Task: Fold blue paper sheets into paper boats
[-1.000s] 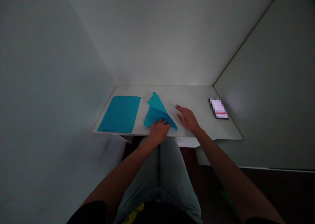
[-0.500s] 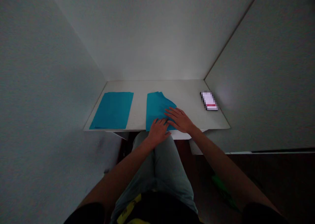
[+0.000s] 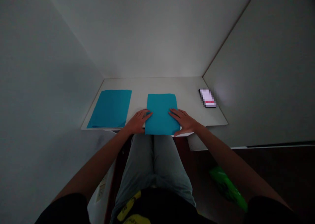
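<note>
The open left hand (image 3: 137, 121) and open right hand (image 3: 184, 121) are resting apart, flanking and touching a rectangular turquoise paper sheet (image 3: 161, 114), which is lying on a white desk (image 3: 152, 85), not gripping it.

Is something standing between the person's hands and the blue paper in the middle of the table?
Nothing visible stands in the way. The left hand and the right hand both touch the side edges of the blue paper directly. The other blue sheet lies farther left, outside that gap.
</note>
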Available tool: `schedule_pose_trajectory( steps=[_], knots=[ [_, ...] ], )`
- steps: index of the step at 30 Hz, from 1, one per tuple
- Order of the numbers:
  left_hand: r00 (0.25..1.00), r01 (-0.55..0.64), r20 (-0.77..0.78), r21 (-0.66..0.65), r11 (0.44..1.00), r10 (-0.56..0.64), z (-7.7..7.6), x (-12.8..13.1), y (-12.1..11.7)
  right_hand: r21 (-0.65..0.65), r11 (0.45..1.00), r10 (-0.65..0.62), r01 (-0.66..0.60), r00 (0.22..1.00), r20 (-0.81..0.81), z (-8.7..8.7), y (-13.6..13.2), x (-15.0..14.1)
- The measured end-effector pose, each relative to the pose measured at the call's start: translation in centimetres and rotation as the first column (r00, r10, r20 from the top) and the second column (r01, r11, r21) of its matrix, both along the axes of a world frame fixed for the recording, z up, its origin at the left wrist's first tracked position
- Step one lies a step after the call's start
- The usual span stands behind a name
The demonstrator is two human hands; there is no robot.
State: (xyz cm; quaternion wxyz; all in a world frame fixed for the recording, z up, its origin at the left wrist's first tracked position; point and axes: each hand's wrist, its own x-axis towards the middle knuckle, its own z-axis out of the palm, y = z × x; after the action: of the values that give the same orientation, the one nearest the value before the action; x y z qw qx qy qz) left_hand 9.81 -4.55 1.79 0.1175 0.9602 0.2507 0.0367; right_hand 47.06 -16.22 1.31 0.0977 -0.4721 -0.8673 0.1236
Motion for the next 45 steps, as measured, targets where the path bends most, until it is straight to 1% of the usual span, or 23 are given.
schedule_pose_trajectory(
  steps=[4, 7, 10, 13, 16, 18, 20, 22, 25, 26, 27, 28, 30, 31, 32, 34, 36, 38, 40, 42, 45],
  knots=[
    [0.994, 0.05, 0.102, -0.004, 0.999, -0.049, -0.1, 0.5, -0.2, 0.005, 1.0, -0.004, 0.004, 1.0, 0.024, 0.0, -1.4, 1.3],
    [0.992, 0.062, 0.113, -0.03, 0.998, -0.058, 0.1, 0.5, -0.4, 0.041, 0.999, -0.016, 0.014, 0.999, 0.043, -0.4, -2.4, 1.6],
    [0.993, 0.031, 0.114, -0.048, 0.998, -0.025, 0.3, 0.5, -0.6, 0.093, 0.994, -0.061, 0.059, 0.998, 0.028, -1.1, -2.8, 1.1],
    [0.991, -0.02, 0.134, -0.059, 0.998, 0.028, 0.3, 0.6, -0.7, 0.118, 0.986, -0.117, 0.117, 0.993, -0.005, -1.6, -2.7, 0.4],
    [0.979, -0.074, 0.184, -0.097, 0.993, 0.09, 0.2, 0.7, -0.5, 0.113, 0.972, -0.198, 0.204, 0.978, -0.067, -1.7, -2.4, -0.3],
    [0.963, -0.108, 0.231, -0.139, 0.984, 0.139, 0.2, 0.8, -0.4, 0.105, 0.956, -0.259, 0.274, 0.956, -0.136, -1.6, -2.2, -0.6],
    [0.936, -0.17, 0.278, -0.184, 0.968, 0.217, 0.1, 1.2, -0.4, 0.087, 0.93, -0.332, 0.358, 0.916, -0.224, -1.4, -1.8, -0.9],
    [0.887, -0.279, 0.307, -0.238, 0.93, 0.345, 0.0, 1.9, -0.3, 0.038, 0.883, -0.433, 0.467, 0.844, -0.316, -1.4, -1.2, -1.1],
    [0.753, -0.48, 0.327, -0.32, 0.817, 0.571, -0.4, 3.1, -0.1, -0.085, 0.785, -0.578, 0.614, 0.674, -0.459, -1.6, -0.1, -1.4],
    [0.706, -0.521, 0.343, -0.342, 0.782, 0.62, -0.6, 3.4, 0.0, -0.118, 0.761, -0.602, 0.638, 0.628, -0.493, -1.7, 0.2, -1.6],
    [0.669, -0.54, 0.365, -0.359, 0.761, 0.647, -0.8, 3.7, 0.1, -0.135, 0.745, -0.616, 0.653, 0.597, -0.514, -1.7, 0.4, -1.7],
    [0.643, -0.544, 0.395, -0.367, 0.755, 0.656, -1.0, 4.0, 0.1, -0.133, 0.736, -0.622, 0.664, 0.586, -0.519, -1.8, 0.5, -1.8],
    [0.626, -0.537, 0.454, -0.338, 0.773, 0.634, -1.2, 4.2, 0.2, -0.077, 0.726, -0.627, 0.683, 0.612, -0.481, -1.8, 0.5, -2.0],
    [0.632, -0.541, 0.474, -0.296, 0.787, 0.613, -1.2, 4.2, 0.2, -0.031, 0.722, -0.628, 0.691, 0.636, -0.448, -1.7, 0.4, -2.1],
    [0.652, -0.548, 0.48, -0.236, 0.802, 0.587, -1.2, 4.2, 0.1, 0.019, 0.718, -0.63, 0.696, 0.661, -0.406, -1.6, 0.2, -2.2],
    [0.728, -0.537, 0.444, -0.104, 0.837, 0.522, -1.0, 4.2, -0.2, 0.113, 0.719, -0.633, 0.685, 0.714, -0.299, -1.3, -0.1, -2.6],
    [0.819, -0.475, 0.36, -0.013, 0.88, 0.447, -0.8, 4.4, -0.5, 0.18, 0.751, -0.609, 0.636, 0.772, -0.183, -0.8, -0.1, -3.3],
    [0.881, -0.406, 0.278, 0.027, 0.913, 0.384, -0.7, 4.6, -0.7, 0.216, 0.805, -0.543, 0.552, 0.833, -0.106, -0.4, 0.4, -4.7],
    [0.907, -0.374, 0.221, 0.036, 0.927, 0.358, -0.7, 4.8, -0.7, 0.231, 0.854, -0.459, 0.467, 0.884, -0.088, -0.2, 1.5, -6.7],
    [0.916, -0.367, 0.186, 0.034, 0.929, 0.355, -0.9, 4.9, -0.5, 0.226, 0.882, -0.405, 0.414, 0.91, -0.085, -0.2, 2.9, -9.0],
    [0.918, -0.37, 0.166, 0.034, 0.929, 0.36, -1.1, 4.9, -0.4, 0.176, 0.899, -0.398, 0.401, 0.916, -0.054, -0.8, 4.9, -11.4]
  ],
)
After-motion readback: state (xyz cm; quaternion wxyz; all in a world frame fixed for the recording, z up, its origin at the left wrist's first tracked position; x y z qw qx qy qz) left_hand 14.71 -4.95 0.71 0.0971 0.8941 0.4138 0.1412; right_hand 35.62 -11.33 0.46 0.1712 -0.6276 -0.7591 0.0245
